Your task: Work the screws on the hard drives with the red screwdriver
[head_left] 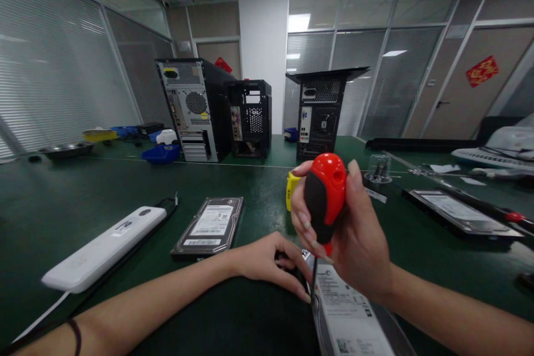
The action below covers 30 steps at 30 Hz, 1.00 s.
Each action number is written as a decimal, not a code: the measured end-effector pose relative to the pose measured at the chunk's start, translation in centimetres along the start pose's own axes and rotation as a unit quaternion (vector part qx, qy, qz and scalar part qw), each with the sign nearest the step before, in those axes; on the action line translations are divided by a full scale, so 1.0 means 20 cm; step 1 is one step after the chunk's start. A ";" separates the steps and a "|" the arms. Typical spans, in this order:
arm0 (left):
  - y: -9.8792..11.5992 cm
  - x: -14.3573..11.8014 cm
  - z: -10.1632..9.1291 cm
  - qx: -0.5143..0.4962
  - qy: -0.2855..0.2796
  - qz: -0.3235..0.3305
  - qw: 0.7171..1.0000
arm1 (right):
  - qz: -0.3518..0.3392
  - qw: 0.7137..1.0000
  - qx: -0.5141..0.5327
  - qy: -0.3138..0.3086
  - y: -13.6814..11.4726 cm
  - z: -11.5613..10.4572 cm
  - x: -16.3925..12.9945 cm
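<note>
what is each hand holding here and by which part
The right hand grips a red-and-black screwdriver by its handle. The left hand rests on the end of a labelled silver hard drive.

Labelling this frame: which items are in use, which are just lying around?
In use:
right hand gripping red screwdriver
left hand steadying hard drive

Lying about:
second hard drive
white device
three PC cases
blue bin
</note>
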<state>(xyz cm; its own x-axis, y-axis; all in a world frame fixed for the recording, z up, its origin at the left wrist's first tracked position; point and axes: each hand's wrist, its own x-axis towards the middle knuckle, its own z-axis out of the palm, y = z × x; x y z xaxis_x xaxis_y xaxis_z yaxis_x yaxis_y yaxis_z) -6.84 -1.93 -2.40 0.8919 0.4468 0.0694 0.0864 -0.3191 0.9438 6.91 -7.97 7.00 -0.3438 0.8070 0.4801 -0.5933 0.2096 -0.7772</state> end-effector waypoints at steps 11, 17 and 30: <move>0.00 0.00 0.00 0.008 0.004 0.008 1.000 | -0.029 0.999 -0.016 0.002 -0.02 -0.01 0.01; -0.01 0.00 0.00 0.010 -0.007 0.023 1.000 | -0.009 1.000 -0.018 -0.007 -0.02 0.00 0.01; -0.02 0.00 0.02 -0.001 -0.008 0.030 1.000 | -0.007 1.000 -0.007 0.002 0.00 -0.01 0.00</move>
<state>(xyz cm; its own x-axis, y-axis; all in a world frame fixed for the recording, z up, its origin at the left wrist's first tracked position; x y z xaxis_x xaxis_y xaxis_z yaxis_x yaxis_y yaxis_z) -6.66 -2.05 -2.84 0.9028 0.4129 0.1202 0.0321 -0.3435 0.9386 7.07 -7.82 7.04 -0.3331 0.8057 0.4899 -0.5877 0.2289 -0.7761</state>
